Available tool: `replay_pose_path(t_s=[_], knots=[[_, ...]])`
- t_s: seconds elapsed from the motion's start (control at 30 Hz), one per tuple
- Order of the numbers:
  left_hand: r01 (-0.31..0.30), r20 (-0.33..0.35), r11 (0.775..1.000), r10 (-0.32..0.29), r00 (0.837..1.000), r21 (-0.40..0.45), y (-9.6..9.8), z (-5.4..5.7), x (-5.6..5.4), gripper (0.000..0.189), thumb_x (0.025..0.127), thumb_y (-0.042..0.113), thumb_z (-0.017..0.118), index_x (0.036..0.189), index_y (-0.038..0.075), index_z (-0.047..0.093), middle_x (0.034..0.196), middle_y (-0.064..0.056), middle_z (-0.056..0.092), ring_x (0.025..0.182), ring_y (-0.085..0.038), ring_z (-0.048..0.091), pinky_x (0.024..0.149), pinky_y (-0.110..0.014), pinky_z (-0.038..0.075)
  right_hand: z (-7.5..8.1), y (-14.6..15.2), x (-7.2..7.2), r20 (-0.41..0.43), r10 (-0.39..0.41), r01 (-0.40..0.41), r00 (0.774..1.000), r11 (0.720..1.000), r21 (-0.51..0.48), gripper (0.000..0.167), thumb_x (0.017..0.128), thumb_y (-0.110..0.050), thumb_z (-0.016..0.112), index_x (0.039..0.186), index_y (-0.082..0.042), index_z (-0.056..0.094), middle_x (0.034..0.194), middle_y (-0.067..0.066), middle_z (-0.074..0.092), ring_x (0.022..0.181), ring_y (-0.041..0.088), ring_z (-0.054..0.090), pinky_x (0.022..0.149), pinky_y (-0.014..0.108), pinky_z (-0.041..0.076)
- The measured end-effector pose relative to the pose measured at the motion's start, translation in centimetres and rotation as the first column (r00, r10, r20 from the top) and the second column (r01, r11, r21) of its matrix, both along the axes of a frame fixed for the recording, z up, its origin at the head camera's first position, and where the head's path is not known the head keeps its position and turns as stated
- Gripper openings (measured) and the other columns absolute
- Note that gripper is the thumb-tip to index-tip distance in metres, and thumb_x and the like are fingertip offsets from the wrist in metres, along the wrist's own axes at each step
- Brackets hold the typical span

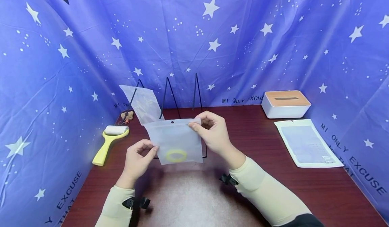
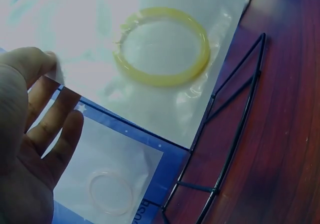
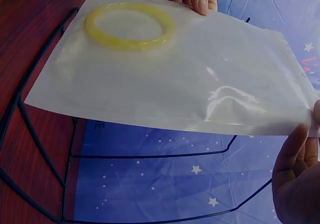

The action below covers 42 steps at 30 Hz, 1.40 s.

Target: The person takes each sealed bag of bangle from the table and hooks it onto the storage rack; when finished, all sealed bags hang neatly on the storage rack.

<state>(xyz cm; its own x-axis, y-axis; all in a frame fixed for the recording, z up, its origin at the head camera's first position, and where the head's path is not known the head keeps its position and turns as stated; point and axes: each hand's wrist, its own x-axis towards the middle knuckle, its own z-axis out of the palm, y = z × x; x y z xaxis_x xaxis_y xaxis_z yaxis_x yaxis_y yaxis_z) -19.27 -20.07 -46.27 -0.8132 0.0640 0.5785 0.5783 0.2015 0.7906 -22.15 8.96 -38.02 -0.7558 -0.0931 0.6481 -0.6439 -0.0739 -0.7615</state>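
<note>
Both hands hold a frosted plastic pouch (image 1: 179,137) with a yellow ring (image 1: 176,155) lying at its bottom. My left hand (image 1: 138,159) pinches the pouch's left edge between thumb and fingers. At the upper right corner, my right hand (image 1: 214,132) pinches it the same way. The pouch hangs in front of a black wire rack (image 1: 167,95) with upright pointed loops. Behind it, a second pouch (image 1: 146,102) leans in the rack's left slot; in the left wrist view a pale ring (image 2: 111,193) shows inside that one.
A yellow-handled lint roller (image 1: 110,142) lies on the left of the dark red table (image 1: 243,129), with a small brown trinket (image 1: 127,116) behind it. A tissue box (image 1: 285,104) and a flat white pouch (image 1: 308,144) are at the right. Starry blue cloth surrounds the table.
</note>
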Motion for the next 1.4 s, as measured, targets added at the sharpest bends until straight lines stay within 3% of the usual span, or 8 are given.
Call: replay_pose_path(t_s=[0.27,0.5,0.67,0.93,1.1,1.4], knots=[[-0.006,0.002,1.0,0.006,1.0,0.027,0.3,1.9,1.0,0.011,0.088,-0.02,0.07,0.094,-0.01,0.07,0.082,-0.016,0.072,0.069,-0.009,0.066,0.067,-0.018,0.057,-0.1,-0.3,0.1,0.011,0.053,-0.053,0.999,0.999,0.0,0.009,0.09,0.004,0.078,0.096,-0.001,0.072,0.071,0.004,0.065,0.056,0.012,0.049,0.051,0.023,0.04],[-0.019,0.012,0.998,0.019,1.0,0.062,-0.3,1.8,0.8,0.009,0.089,-0.02,0.068,0.095,-0.015,0.068,0.082,-0.016,0.072,0.069,-0.004,0.065,0.066,-0.017,0.056,-0.2,-0.7,0.0,-0.007,0.101,-0.101,0.995,0.995,-0.021,0.011,0.089,0.007,0.077,0.098,0.002,0.075,0.084,0.011,0.067,0.06,0.013,0.051,0.053,0.023,0.041],[-0.031,0.018,0.997,0.029,0.999,0.074,-0.8,1.6,0.6,0.007,0.09,-0.02,0.068,0.095,-0.015,0.067,0.083,-0.017,0.072,0.074,-0.004,0.066,0.07,-0.017,0.056,-0.2,-1.0,0.0,0.021,0.101,-0.1,0.995,0.995,-0.004,0.01,0.09,0.002,0.079,0.096,-0.003,0.074,0.073,0.01,0.066,0.058,0.014,0.053,0.053,0.023,0.043],[-0.093,0.006,0.994,0.093,0.996,0.065,-2.4,-1.1,-1.1,0.01,0.089,-0.015,0.073,0.093,-0.006,0.071,0.083,-0.01,0.073,0.074,-0.006,0.065,0.066,-0.017,0.053,-0.1,-1.8,-0.2,0.053,0.108,-0.107,0.993,0.994,-0.009,0.009,0.09,0.002,0.079,0.093,-0.001,0.072,0.068,0.012,0.065,0.057,0.014,0.057,0.053,0.023,0.046],[-0.114,0.011,0.991,0.113,0.994,0.07,-2.4,-0.9,-1.1,0.009,0.089,-0.019,0.07,0.093,-0.011,0.069,0.079,-0.013,0.07,0.071,-0.003,0.062,0.063,-0.016,0.05,-0.2,-2.3,-0.6,0.061,0.1,-0.099,0.993,0.995,-0.013,0.008,0.09,0.001,0.08,0.091,0.0,0.072,0.067,0.013,0.063,0.056,0.015,0.056,0.053,0.024,0.047],[-0.099,-0.003,0.991,0.1,0.995,0.095,-1.8,0.9,-0.6,0.006,0.09,-0.017,0.07,0.094,-0.013,0.068,0.076,-0.009,0.068,0.068,-0.005,0.06,0.061,-0.017,0.048,-0.2,-3.0,-1.3,0.083,0.063,-0.063,0.995,0.998,-0.003,0.009,0.09,-0.001,0.081,0.092,0.001,0.072,0.07,0.014,0.066,0.057,0.014,0.058,0.054,0.023,0.048]])
